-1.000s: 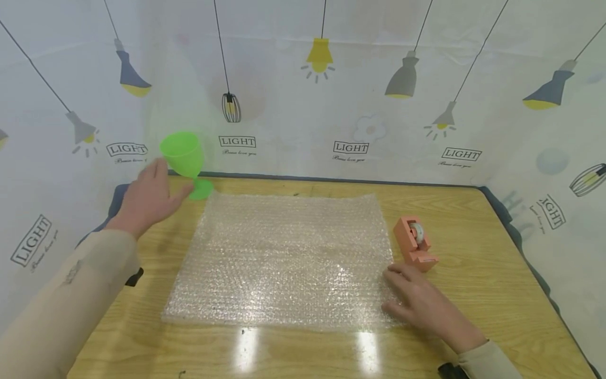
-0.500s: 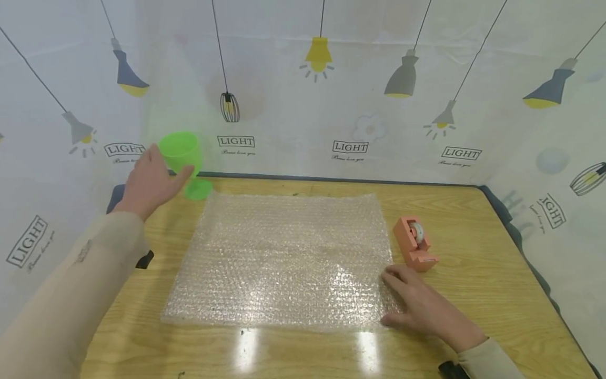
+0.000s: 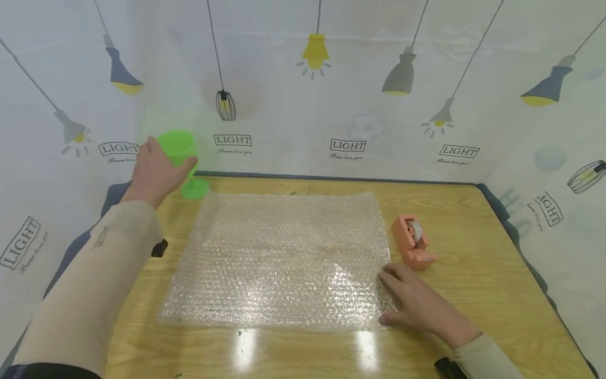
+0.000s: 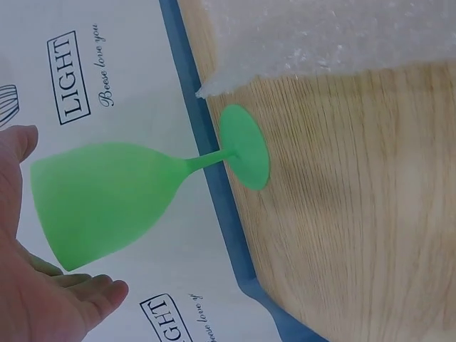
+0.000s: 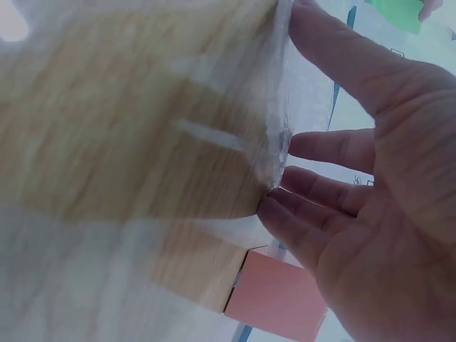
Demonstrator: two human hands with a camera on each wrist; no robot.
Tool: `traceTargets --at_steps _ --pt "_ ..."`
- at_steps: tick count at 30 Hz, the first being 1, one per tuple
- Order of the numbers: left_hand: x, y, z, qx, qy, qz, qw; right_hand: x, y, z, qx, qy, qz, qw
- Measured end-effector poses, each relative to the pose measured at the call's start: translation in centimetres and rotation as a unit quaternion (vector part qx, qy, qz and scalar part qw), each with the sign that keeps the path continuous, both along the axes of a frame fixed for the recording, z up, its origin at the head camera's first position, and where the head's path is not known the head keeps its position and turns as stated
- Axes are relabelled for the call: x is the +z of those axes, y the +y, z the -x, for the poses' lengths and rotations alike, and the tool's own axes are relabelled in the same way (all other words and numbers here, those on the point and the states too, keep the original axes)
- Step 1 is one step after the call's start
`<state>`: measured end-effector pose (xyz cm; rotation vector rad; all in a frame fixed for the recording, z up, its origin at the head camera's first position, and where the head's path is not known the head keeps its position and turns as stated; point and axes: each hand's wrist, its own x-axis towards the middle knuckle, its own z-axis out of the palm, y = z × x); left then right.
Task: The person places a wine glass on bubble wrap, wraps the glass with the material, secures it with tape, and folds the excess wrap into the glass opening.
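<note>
A bright green plastic goblet [image 3: 179,147] stands upright on its round foot at the table's back left. Beside its bowl is my left hand [image 3: 158,172], thumb and fingers spread apart. The left wrist view has the goblet [image 4: 107,199] between thumb and fingers, with gaps showing around the bowl. A sheet of clear bubble wrap [image 3: 284,252] lies flat across the middle of the table. At its right edge rests my right hand [image 3: 418,302], fingers extended. In the right wrist view, the fingertips of that hand [image 5: 420,157] touch the clear sheet.
A coral-pink tape dispenser [image 3: 409,245] with a roll of tape stands just right of the bubble wrap, close to my right hand. White curtains [image 3: 279,105] printed with lamps enclose the wooden table [image 3: 483,263] at the back and sides.
My left hand has shifted slightly up and right, its thumb rising from near the goblet's foot to its bowl. My right hand stays at the bubble wrap's edge. The goblet stands where it was.
</note>
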<state>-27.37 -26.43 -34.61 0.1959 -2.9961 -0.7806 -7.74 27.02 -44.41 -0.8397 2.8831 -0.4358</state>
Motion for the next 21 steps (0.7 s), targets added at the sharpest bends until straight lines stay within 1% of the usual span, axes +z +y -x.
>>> traceTargets --at_steps 6,8,12,15,21 --pt "-0.7 0.4 0.9 0.030 0.022 -0.034 0.9987 0.1 -0.2 0.1 0.003 0.003 -0.004 1.000" --pt "-0.8 0.5 1.1 0.044 0.018 -0.046 0.9978 -0.1 -0.2 0.2 0.004 0.007 -0.002 1.000" --pt "-0.7 0.8 1.1 0.063 0.004 -0.068 0.9957 -0.2 -0.2 0.2 0.006 0.010 -0.001 1.000" --pt "-0.5 0.9 1.1 0.068 0.009 -0.077 0.9946 -0.2 -0.2 0.2 0.005 0.008 -0.001 1.000" --pt "-0.6 0.8 1.3 0.063 0.034 -0.093 0.9931 -0.2 -0.1 0.3 0.003 0.010 -0.003 1.000"
